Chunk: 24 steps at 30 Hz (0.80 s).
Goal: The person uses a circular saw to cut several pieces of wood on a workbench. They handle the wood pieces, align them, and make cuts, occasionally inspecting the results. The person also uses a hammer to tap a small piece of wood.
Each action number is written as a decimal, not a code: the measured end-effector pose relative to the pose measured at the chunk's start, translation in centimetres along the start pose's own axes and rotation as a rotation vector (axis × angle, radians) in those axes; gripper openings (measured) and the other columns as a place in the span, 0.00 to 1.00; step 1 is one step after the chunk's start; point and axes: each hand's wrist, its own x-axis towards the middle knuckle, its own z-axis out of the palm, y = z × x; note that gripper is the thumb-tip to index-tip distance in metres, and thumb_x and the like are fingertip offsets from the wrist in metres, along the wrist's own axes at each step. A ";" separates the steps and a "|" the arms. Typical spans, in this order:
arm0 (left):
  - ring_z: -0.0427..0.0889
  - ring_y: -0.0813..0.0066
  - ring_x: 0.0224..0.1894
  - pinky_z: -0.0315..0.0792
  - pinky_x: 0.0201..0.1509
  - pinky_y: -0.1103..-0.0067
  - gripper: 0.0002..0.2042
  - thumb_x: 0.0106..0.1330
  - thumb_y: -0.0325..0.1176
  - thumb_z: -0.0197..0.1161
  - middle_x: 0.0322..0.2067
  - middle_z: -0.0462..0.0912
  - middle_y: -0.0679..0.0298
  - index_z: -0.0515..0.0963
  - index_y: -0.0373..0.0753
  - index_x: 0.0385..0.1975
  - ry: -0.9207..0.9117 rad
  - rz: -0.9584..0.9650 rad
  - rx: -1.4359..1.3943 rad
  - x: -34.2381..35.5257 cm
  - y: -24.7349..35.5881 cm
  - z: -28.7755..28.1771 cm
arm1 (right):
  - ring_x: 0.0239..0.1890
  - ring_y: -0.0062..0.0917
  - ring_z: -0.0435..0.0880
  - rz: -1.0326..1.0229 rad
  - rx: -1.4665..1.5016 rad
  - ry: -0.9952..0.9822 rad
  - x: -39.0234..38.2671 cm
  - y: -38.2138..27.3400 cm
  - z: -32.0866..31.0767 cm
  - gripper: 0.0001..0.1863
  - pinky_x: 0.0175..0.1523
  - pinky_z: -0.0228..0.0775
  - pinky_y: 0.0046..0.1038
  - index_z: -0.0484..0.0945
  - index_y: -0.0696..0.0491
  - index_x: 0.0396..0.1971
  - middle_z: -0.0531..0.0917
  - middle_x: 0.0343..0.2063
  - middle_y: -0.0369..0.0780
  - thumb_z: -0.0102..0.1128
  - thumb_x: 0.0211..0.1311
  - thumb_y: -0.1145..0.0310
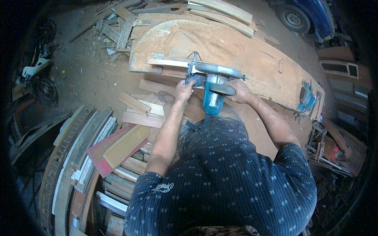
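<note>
A teal and silver circular saw (214, 90) is held over the near edge of a wide wooden work surface (236, 51), its round guard crosswise at the top. My left hand (183, 90) is closed on the saw's front part, beside its metal fitting. My right hand (238, 90) grips the black handle. A narrow pale board (169, 63) runs leftward from the saw along the work surface; whether the blade touches it is hidden. My feet and legs are partly visible below.
A second teal power tool (305, 96) rests at the surface's right end. Loose planks (138, 106) and stacked timber (78, 149) lie at left, more boards (220, 15) beyond. A motorbike (43, 78) stands far left, a blue vehicle (307, 15) top right, leaning panels (338, 74) at right.
</note>
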 end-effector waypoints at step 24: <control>0.79 0.79 0.26 0.74 0.33 0.78 0.18 0.63 0.46 0.71 0.26 0.81 0.66 0.80 0.35 0.34 0.014 -0.005 -0.028 -0.1 0.6 -0.8 | 0.34 0.44 0.83 0.066 0.041 -0.019 0.3 -0.5 -0.1 0.08 0.40 0.73 0.39 0.80 0.54 0.29 0.84 0.29 0.47 0.68 0.50 0.68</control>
